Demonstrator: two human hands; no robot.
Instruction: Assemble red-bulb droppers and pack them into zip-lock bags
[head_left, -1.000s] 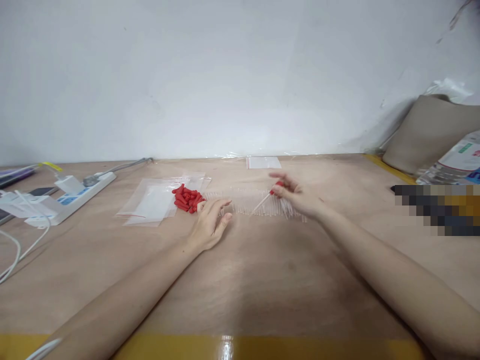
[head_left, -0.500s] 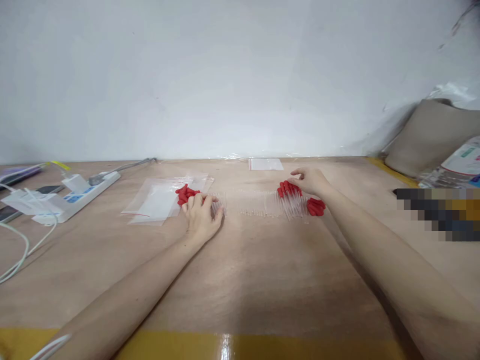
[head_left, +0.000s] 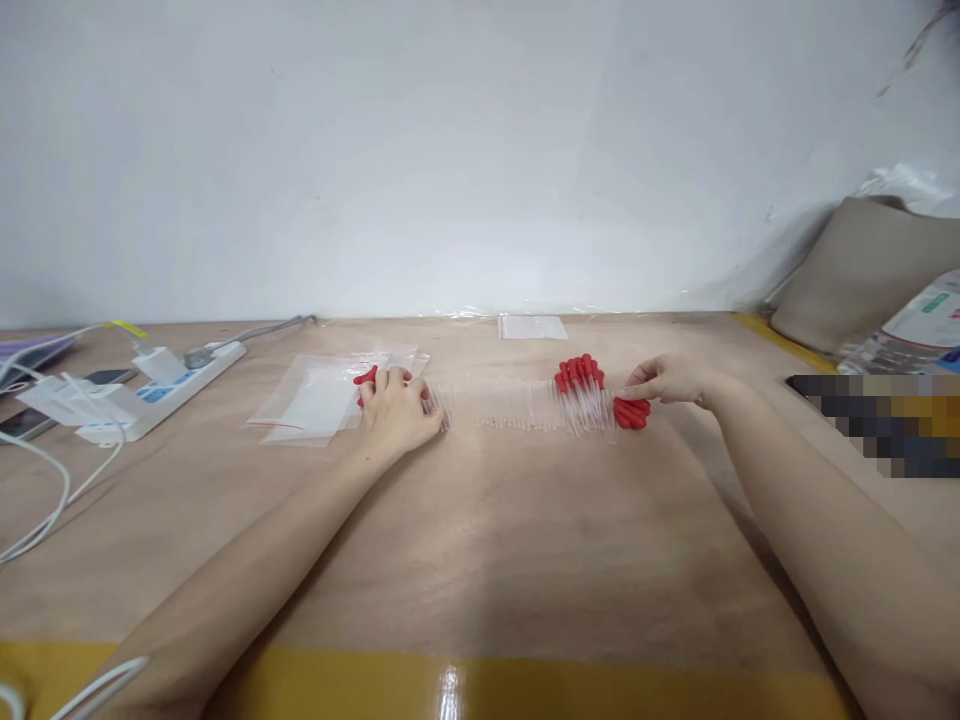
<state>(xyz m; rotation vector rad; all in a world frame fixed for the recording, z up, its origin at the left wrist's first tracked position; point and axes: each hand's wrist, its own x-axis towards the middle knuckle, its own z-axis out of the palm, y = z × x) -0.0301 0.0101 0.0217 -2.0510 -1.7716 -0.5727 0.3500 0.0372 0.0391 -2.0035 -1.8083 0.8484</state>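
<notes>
Clear thin droppers with red rubber bulbs lie in a row across the table. At its left end my left hand (head_left: 401,408) curls palm-down over several droppers, with a red bulb (head_left: 366,377) showing beside the knuckles and clear tubes (head_left: 448,405) past the thumb. Bare clear tubes (head_left: 517,402) lie side by side in the middle. Right of them is a fanned bunch of red-bulbed droppers (head_left: 580,375). Over the rightmost cluster of red bulbs (head_left: 632,413), my right hand (head_left: 667,382) has thumb and fingers pinched together at a dropper; the exact contact is partly hidden.
Clear zip bags (head_left: 300,400) lie left of my left hand; another small bag (head_left: 532,327) is near the wall. A power strip (head_left: 161,395) with chargers and white cables (head_left: 60,500) stands at left. At right are a grey-brown bin (head_left: 855,270) and a plastic bottle (head_left: 926,325).
My right hand has moved right and slightly nearer, from the fanned bunch's bulbs to the rightmost bulbs. My left hand has stayed over the left droppers, now covering more of their bulbs.
</notes>
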